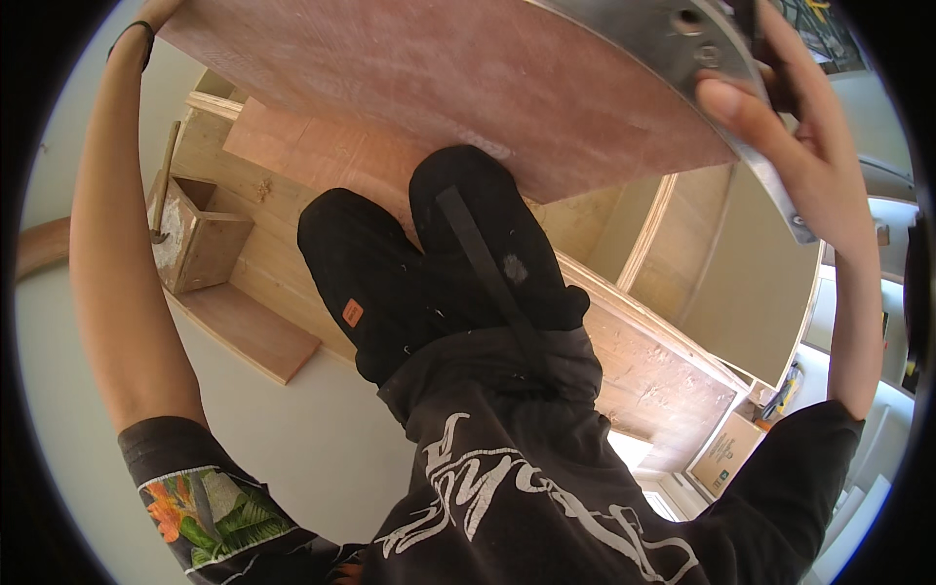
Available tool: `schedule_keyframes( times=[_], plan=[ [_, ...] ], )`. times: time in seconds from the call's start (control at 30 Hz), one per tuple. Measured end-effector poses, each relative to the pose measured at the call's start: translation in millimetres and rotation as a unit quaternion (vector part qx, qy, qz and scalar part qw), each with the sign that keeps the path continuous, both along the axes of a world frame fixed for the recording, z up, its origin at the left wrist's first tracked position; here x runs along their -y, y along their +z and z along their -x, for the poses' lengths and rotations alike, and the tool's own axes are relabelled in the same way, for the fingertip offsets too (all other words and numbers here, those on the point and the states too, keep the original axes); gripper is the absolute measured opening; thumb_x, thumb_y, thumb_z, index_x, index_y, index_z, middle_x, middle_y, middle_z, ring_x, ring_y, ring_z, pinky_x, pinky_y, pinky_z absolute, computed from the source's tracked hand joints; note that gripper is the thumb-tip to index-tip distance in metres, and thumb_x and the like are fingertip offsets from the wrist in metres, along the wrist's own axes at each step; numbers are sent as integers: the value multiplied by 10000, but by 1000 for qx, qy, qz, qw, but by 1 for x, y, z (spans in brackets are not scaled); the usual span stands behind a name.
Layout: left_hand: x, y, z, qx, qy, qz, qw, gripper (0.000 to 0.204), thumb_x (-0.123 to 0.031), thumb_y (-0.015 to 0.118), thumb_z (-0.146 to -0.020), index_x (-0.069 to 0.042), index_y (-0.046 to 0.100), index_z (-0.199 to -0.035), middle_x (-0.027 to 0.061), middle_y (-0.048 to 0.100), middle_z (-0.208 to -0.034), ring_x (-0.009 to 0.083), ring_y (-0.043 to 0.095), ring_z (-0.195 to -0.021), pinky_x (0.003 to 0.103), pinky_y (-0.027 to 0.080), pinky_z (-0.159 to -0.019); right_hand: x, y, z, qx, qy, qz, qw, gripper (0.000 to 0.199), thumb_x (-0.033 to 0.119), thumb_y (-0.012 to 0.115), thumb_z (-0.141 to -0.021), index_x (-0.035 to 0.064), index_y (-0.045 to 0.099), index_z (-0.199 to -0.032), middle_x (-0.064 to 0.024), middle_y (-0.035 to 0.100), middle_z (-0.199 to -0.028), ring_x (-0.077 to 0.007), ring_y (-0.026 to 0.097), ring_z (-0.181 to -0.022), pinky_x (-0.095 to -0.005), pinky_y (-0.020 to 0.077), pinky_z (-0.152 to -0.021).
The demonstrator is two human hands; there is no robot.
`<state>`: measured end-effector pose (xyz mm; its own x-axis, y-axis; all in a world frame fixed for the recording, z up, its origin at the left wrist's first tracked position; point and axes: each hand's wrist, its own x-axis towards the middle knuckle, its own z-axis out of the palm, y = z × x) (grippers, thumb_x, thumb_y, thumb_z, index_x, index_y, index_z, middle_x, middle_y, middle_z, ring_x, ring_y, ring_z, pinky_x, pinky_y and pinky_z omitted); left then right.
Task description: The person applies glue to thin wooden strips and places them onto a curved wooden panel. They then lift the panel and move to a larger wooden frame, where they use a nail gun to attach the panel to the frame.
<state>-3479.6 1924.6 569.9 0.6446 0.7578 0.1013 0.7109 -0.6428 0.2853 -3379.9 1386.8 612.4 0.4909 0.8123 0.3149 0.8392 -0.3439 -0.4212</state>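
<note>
A large reddish plywood panel (409, 88) stretches across the top of the view, above my knees. Along its right edge runs a grey metal strip (673, 58) with holes and a screw head. My right hand (795, 136) is closed on this strip, the thumb lying on its face and the fingers partly hidden behind it. A dark object beside those fingers is too cut off to name. At the upper left, my left hand (159, 12) reaches the panel's corner; its fingers are out of view.
I kneel or sit on a wooden cabinet frame (643, 229) with open compartments. To the left stands a small wooden box (210, 244) with a hammer (168, 175) hooked on it. A loose board (258, 331) lies beside it; a cardboard box (723, 453) sits lower right.
</note>
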Motion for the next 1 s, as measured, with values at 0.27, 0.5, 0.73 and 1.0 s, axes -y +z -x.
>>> schedule_keyframes(
  times=[0.27, 0.5, 0.73, 1.0],
  plan=[
    [-96, -42, 13, 92, 55, 15, 994, 451, -296, 583, -996, 17, 616, -1319, 203, 633, -1343, 325, 618, -1223, 519, 492, -1056, -65, 12, 7, 88, 198, 24, 976, 449, 302, 740, -913, -11, 563, -1181, -130, 585, -949, -235, 578, -836, -352, 470, -739],
    [-104, -48, 7, 141, 74, 35, 987, 449, -296, 589, -988, 16, 618, -1310, 200, 636, -1323, 323, 621, -1204, 516, 496, -1044, 4, 7, -6, 22, 51, 102, 993, 597, 226, 759, -900, -16, 516, -1389, -128, 660, -1138, -205, 658, -979, -335, 521, -853],
    [-109, -50, -3, 160, 75, 38, 983, 447, -296, 594, -980, 14, 620, -1300, 197, 640, -1304, 321, 625, -1184, 513, 499, -1032, 14, -7, -20, 85, 81, 40, 992, 668, 214, 786, -878, -31, 503, -1432, -133, 677, -1169, -199, 674, -1005, -335, 537, -872],
    [-119, -56, -4, 177, 72, 40, 981, 444, -296, 601, -970, 12, 623, -1289, 194, 645, -1281, 319, 629, -1162, 510, 504, -1018, -2, 6, 7, 44, 70, 42, 996, 749, 226, 823, -824, -58, 503, -1439, -103, 713, -1083, -167, 683, -858, -282, 538, -761]
  ],
)
